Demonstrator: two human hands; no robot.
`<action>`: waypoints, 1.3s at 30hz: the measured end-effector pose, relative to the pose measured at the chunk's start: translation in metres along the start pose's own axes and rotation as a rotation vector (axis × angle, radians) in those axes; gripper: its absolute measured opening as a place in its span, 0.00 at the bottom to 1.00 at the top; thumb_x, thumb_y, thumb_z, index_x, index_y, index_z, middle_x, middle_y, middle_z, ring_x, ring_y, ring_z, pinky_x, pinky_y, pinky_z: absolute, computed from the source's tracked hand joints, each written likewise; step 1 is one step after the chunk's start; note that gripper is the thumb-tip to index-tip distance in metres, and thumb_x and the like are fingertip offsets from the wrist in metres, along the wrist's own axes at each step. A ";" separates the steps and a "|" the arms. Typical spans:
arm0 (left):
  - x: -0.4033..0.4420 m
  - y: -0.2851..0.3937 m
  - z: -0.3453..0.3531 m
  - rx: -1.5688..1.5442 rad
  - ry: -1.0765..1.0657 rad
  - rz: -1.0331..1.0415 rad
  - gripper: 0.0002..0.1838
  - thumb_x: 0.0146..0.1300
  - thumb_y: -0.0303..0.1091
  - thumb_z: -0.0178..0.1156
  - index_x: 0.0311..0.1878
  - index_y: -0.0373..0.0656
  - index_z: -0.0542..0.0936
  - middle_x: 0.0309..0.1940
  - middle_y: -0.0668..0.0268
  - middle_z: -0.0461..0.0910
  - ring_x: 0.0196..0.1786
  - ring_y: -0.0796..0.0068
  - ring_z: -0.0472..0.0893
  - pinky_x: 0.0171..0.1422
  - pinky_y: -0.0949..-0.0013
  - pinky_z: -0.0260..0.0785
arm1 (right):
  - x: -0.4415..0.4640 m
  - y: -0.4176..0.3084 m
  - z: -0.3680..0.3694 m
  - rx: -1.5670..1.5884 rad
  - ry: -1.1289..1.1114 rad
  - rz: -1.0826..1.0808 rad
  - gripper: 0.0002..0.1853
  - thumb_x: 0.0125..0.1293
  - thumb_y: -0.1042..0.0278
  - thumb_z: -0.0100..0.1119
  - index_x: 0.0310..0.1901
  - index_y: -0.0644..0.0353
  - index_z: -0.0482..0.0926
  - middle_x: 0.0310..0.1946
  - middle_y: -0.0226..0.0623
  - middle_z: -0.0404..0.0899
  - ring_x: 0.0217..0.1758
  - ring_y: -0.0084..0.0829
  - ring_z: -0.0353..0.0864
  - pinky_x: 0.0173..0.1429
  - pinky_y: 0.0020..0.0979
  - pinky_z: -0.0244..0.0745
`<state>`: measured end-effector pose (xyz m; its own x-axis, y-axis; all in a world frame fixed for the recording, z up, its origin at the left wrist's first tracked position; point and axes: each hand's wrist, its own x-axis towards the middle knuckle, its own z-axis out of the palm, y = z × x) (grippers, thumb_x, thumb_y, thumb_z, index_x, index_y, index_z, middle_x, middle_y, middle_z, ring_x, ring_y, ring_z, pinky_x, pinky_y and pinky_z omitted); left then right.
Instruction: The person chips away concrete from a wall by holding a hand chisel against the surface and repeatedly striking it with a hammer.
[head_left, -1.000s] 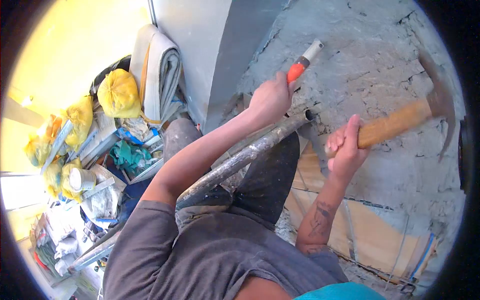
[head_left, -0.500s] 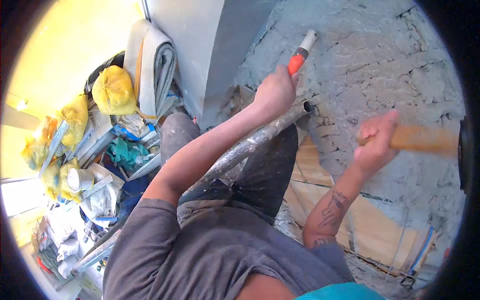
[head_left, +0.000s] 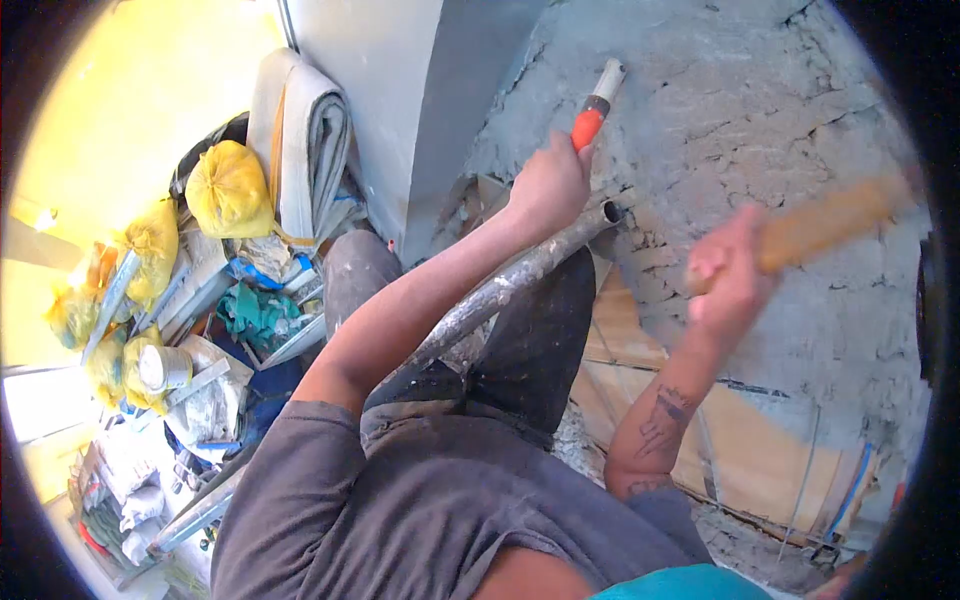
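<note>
My left hand (head_left: 550, 183) is closed round a tool with an orange grip (head_left: 588, 128), a dark band and a whitish cylindrical end with a small hole. Its lower part is hidden by the hand. On the right, my right hand (head_left: 728, 265) grips a thick wooden handle (head_left: 835, 222), smeared by motion; the head at its far end cannot be made out. Both hands are in front of a rough, cracked grey surface (head_left: 700, 130). Below my left forearm runs a plaster-crusted metal pipe (head_left: 530, 265), its open end near my left hand.
At left lie yellow bags (head_left: 230, 190), a folded pale sheet (head_left: 300, 140), a white bucket (head_left: 165, 368), green cloth (head_left: 255, 312) and scattered debris. A smooth grey panel (head_left: 365, 90) stands beside the rough surface. Tan boards (head_left: 750, 440) lie at lower right.
The wooden handle in my right hand has swung so that its far end points higher, and that hand has shifted slightly left. My left hand and its tool have barely moved.
</note>
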<state>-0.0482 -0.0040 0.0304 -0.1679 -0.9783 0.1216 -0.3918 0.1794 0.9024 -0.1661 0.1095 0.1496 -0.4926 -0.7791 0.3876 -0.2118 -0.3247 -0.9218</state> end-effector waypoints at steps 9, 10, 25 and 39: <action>-0.004 0.000 0.001 -0.005 0.017 0.048 0.23 0.74 0.46 0.46 0.43 0.29 0.69 0.31 0.37 0.80 0.37 0.33 0.80 0.43 0.41 0.71 | -0.009 0.134 0.002 -0.543 -0.032 0.403 0.20 0.64 0.50 0.65 0.22 0.53 0.73 0.13 0.24 0.66 0.14 0.19 0.64 0.20 0.29 0.60; -0.001 0.002 -0.001 0.009 0.003 0.019 0.22 0.73 0.46 0.47 0.44 0.29 0.69 0.30 0.39 0.80 0.37 0.34 0.81 0.43 0.42 0.72 | -0.005 0.116 0.004 -0.530 -0.125 0.487 0.21 0.63 0.49 0.67 0.21 0.53 0.73 0.13 0.23 0.65 0.13 0.19 0.62 0.19 0.28 0.58; 0.008 -0.026 -0.003 -0.371 -0.249 -0.116 0.25 0.73 0.52 0.50 0.40 0.34 0.73 0.20 0.66 0.74 0.16 0.74 0.77 0.21 0.66 0.69 | -0.023 0.120 0.014 -0.464 -0.221 0.577 0.21 0.65 0.49 0.64 0.22 0.55 0.75 0.14 0.27 0.71 0.14 0.22 0.68 0.19 0.29 0.62; 0.009 -0.016 -0.017 -0.596 -0.376 -0.217 0.24 0.72 0.53 0.53 0.47 0.37 0.69 0.22 0.68 0.71 0.16 0.76 0.73 0.20 0.68 0.68 | -0.002 0.093 0.031 -0.459 0.139 0.044 0.22 0.66 0.50 0.62 0.20 0.55 0.71 0.19 0.29 0.71 0.20 0.24 0.69 0.26 0.31 0.65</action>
<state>-0.0276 -0.0171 0.0243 -0.4830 -0.8646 -0.1388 0.0883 -0.2058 0.9746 -0.1583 0.0642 0.0632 -0.6114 -0.6975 0.3738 -0.5233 0.0021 -0.8521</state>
